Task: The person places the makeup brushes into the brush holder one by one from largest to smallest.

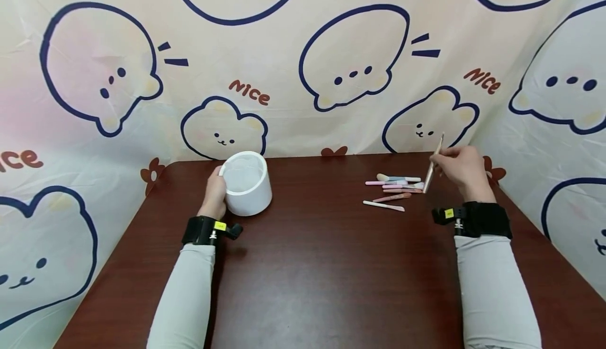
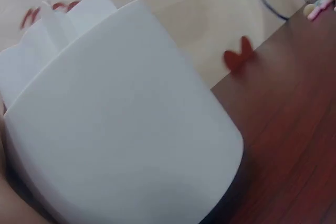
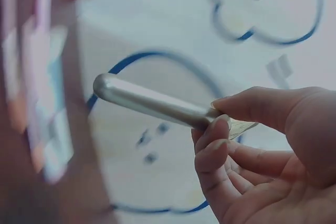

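Note:
My left hand [image 1: 214,195] grips the left side of a white round brush holder [image 1: 253,197], tilted toward me over the table's back left. In the left wrist view, white partitions [image 2: 55,30] stick up behind its slanted rim, with the edge of the hand at lower left. My right hand [image 1: 466,170] pinches a makeup brush with a shiny pale-gold handle [image 3: 152,100] between thumb and fingers, beside the other brushes. Its rounded handle end points away from the hand in the right wrist view; fingers partly hide the rest.
Several makeup brushes [image 1: 402,184] lie bunched at the back right of the brown table [image 1: 331,265]. A separate white-handled brush [image 1: 383,206] lies nearest me. A patterned cloth [image 1: 284,75] hangs behind and at both sides.

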`<state>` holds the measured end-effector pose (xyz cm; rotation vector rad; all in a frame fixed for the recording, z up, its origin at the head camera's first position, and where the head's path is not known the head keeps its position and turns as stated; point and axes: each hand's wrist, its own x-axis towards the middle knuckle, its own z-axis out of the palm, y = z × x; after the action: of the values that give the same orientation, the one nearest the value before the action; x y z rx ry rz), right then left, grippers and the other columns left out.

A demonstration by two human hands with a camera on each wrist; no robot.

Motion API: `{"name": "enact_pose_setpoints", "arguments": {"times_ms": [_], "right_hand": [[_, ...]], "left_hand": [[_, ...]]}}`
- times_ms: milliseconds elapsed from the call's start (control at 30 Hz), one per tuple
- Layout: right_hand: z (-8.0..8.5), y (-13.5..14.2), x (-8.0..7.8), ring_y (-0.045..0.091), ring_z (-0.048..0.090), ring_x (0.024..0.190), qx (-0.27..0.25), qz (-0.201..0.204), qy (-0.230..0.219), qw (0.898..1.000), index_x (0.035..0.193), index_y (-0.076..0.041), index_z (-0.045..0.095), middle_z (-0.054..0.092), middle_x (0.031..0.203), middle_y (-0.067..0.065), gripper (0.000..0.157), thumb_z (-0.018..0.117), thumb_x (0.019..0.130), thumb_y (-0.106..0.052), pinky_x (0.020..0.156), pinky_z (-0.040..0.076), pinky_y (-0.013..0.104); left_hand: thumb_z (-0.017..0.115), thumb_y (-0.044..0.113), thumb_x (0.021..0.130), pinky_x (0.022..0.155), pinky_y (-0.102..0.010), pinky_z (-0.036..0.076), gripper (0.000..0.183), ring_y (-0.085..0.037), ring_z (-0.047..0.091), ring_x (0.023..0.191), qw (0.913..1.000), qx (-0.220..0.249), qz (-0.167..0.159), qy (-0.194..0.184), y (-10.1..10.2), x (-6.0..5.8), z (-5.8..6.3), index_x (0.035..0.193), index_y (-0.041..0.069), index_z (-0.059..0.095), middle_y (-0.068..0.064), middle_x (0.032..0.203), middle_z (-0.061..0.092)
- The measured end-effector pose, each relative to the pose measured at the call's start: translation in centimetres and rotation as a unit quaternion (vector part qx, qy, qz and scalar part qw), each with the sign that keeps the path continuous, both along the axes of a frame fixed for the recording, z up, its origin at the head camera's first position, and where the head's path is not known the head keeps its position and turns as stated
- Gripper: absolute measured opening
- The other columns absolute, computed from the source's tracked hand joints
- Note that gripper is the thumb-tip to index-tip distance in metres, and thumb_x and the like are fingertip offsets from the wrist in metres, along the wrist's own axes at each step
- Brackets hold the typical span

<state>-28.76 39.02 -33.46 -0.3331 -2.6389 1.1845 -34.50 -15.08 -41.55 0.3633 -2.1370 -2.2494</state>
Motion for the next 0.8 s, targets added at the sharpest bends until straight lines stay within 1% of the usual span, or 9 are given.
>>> {"name": "enact_pose_setpoints", "arguments": {"times_ms": [67, 133, 200, 267, 333, 433, 533, 667, 800], "right_hand": [[1.2, -1.5, 0.3, 0.013, 0.062, 0.069, -0.01, 0.006, 0.037, 0.999, 0.125, 0.006, 0.065, 0.068, 0.083, -0.001, 0.042, 0.062, 0.102, -0.029, 0.062, 0.051, 0.028], [2.4, -2.8, 0.8, 0.009, 0.061, 0.066, -0.02, 0.014, 0.074, 0.997, 0.125, 0.005, 0.065, 0.067, 0.08, -0.007, 0.041, 0.063, 0.101, -0.028, 0.06, 0.051, 0.025], [3.4, -4.1, 1.4, 0.006, 0.061, 0.064, -0.034, 0.022, 0.108, 0.993, 0.125, 0.005, 0.065, 0.065, 0.077, -0.014, 0.041, 0.065, 0.1, -0.027, 0.06, 0.05, 0.022], [4.4, -5.3, 1.9, 0.004, 0.062, 0.066, -0.053, 0.031, 0.144, 0.988, 0.124, 0.005, 0.066, 0.065, 0.078, -0.018, 0.039, 0.067, 0.099, -0.026, 0.061, 0.051, 0.019], [5.2, -6.3, 2.3, 0.004, 0.064, 0.068, -0.073, 0.042, 0.176, 0.981, 0.123, 0.005, 0.066, 0.066, 0.08, -0.018, 0.037, 0.068, 0.099, -0.023, 0.063, 0.052, 0.017], [6.2, -7.9, 2.9, 0.005, 0.066, 0.072, -0.092, 0.053, 0.215, 0.971, 0.12, 0.004, 0.068, 0.07, 0.087, -0.01, 0.032, 0.07, 0.098, -0.02, 0.068, 0.053, 0.016], [7.0, -9.4, 3.6, 0.006, 0.067, 0.073, -0.101, 0.063, 0.24, 0.964, 0.121, 0.003, 0.068, 0.071, 0.092, -0.005, 0.032, 0.07, 0.097, -0.018, 0.07, 0.054, 0.016], [7.7, -11.4, 4.2, 0.012, 0.068, 0.076, -0.113, 0.084, 0.256, 0.957, 0.122, 0.003, 0.068, 0.07, 0.094, -0.003, 0.034, 0.07, 0.097, -0.02, 0.073, 0.054, 0.017], [7.9, -13.4, 4.1, 0.016, 0.067, 0.081, -0.124, 0.117, 0.263, 0.949, 0.122, 0.001, 0.069, 0.07, 0.097, 0.002, 0.032, 0.071, 0.097, -0.02, 0.077, 0.053, 0.018]], "left_hand": [[0.029, 0.018, 0.112, 0.113, -0.042, 0.032, 0.04, -0.023, 0.041, 0.133, 1.0, 0.001, -0.005, 0.002, 1.3, -0.2, 0.0, 0.148, 0.012, 0.047, -0.007, 0.149, 0.046], [0.029, 0.016, 0.112, 0.114, -0.043, 0.032, 0.04, -0.025, 0.041, 0.132, 0.9999, 0.003, -0.009, 0.004, 2.6, -0.3, -0.1, 0.147, 0.012, 0.048, -0.008, 0.148, 0.046], [0.03, 0.011, 0.11, 0.114, -0.044, 0.032, 0.04, -0.026, 0.043, 0.131, 0.9999, 0.004, -0.014, 0.005, 4.0, -0.3, -0.1, 0.145, 0.011, 0.05, -0.009, 0.147, 0.048], [0.031, 0.007, 0.107, 0.113, -0.044, 0.032, 0.042, -0.026, 0.044, 0.13, 0.9997, 0.006, -0.02, 0.009, 5.3, -0.4, 0.0, 0.143, 0.011, 0.052, -0.009, 0.145, 0.05], [0.032, 0.003, 0.105, 0.113, -0.044, 0.032, 0.043, -0.026, 0.045, 0.129, 0.9995, 0.01, -0.028, 0.014, 6.5, -0.4, 0.0, 0.142, 0.011, 0.054, -0.009, 0.143, 0.052], [0.033, 0.001, 0.103, 0.113, -0.044, 0.033, 0.046, -0.026, 0.046, 0.129, 0.9986, 0.015, -0.048, 0.02, 8.1, -0.4, -0.1, 0.143, 0.013, 0.055, -0.008, 0.143, 0.053], [0.035, 0.001, 0.103, 0.113, -0.045, 0.034, 0.049, -0.026, 0.048, 0.13, 0.997, 0.019, -0.071, 0.025, 9.6, -0.4, -0.4, 0.144, 0.016, 0.056, -0.006, 0.143, 0.054], [0.035, 0.0, 0.102, 0.114, -0.046, 0.035, 0.051, -0.025, 0.049, 0.131, 0.995, 0.02, -0.094, 0.028, 11.2, -0.4, -0.6, 0.143, 0.019, 0.058, -0.003, 0.142, 0.056], [0.033, -0.001, 0.1, 0.114, -0.048, 0.035, 0.054, -0.026, 0.049, 0.132, 0.9934, 0.017, -0.11, 0.029, 12.6, -0.1, -0.6, 0.144, 0.019, 0.058, -0.003, 0.143, 0.056]]}}
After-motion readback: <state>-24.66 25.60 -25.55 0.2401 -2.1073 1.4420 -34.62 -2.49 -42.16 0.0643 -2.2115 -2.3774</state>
